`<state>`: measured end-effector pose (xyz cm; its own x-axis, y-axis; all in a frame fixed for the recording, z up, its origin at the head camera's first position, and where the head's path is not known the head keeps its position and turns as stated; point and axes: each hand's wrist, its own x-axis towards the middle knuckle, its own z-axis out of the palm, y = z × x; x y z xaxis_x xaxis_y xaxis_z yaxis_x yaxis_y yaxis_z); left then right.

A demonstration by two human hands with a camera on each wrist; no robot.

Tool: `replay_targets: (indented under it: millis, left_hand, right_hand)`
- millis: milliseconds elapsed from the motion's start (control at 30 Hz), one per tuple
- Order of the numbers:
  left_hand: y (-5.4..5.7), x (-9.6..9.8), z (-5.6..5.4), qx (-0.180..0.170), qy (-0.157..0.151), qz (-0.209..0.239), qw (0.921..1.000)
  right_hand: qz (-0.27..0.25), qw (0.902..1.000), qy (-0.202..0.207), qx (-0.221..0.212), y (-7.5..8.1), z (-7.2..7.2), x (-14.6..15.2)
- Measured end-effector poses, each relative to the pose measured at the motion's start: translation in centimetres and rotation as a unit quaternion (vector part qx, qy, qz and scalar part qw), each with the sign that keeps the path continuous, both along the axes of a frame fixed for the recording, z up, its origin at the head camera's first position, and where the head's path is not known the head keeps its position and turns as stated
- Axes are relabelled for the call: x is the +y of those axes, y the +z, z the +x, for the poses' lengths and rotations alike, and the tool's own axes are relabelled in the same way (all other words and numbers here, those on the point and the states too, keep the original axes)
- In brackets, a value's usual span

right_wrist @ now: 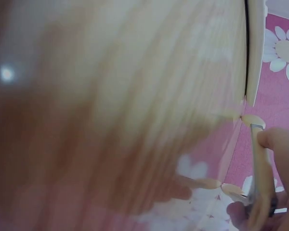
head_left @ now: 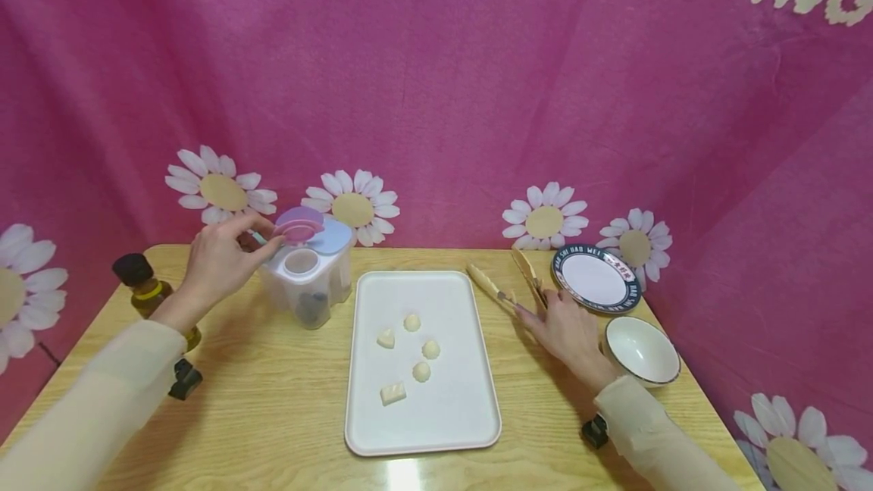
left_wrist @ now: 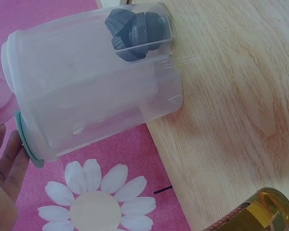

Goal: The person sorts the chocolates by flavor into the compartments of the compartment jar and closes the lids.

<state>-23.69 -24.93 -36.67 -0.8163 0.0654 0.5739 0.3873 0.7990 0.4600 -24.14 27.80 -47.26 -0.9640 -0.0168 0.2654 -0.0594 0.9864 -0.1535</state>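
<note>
At the left, my left hand (head_left: 225,256) pinches the raised pink flip lid (head_left: 298,232) of a clear, compartmented container (head_left: 276,290). A round opening shows below that lid, and dark pieces (left_wrist: 137,33) lie in one compartment. In the left wrist view, fingers (left_wrist: 7,163) of this hand reach up by the container's green lid (left_wrist: 28,142). Over on the right, my right hand (head_left: 569,328) grips a pair of tongs (head_left: 492,285), whose two arms spread apart toward the back. The tongs' handle (right_wrist: 263,173) shows between thumb and fingers in the right wrist view.
Between the hands lies a white tray (head_left: 382,430) with several small cream-coloured pieces (head_left: 392,393) on it. A dark-rimmed plate (head_left: 593,279) and a white bowl (head_left: 643,351) stand at the right. An oil bottle (head_left: 146,294) is behind my left forearm. A pink curtain (head_left: 436,97) hangs behind the table.
</note>
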Motion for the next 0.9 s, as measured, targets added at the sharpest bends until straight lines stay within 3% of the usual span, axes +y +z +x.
replay_targets:
  millis: [533, 700, 900]
  left_hand:
    - [0.1, 0.2, 0.2, -0.001, 0.001, 0.001, 1.0]
    - [0.1, 0.2, 0.2, -0.001, 0.0, 0.004, 1.0]
    - [0.1, 0.1, 0.2, -0.002, 0.002, 0.006, 1.0]
  right_hand:
    - [0.026, 0.9988, 0.007, -0.041, 0.0, 1.2, -0.1]
    - [0.022, 0.9995, 0.024, -0.006, 1.0, 1.5, -0.6]
    - [0.011, 0.9957, 0.07, 0.06, 3.9, 1.4, -3.8]
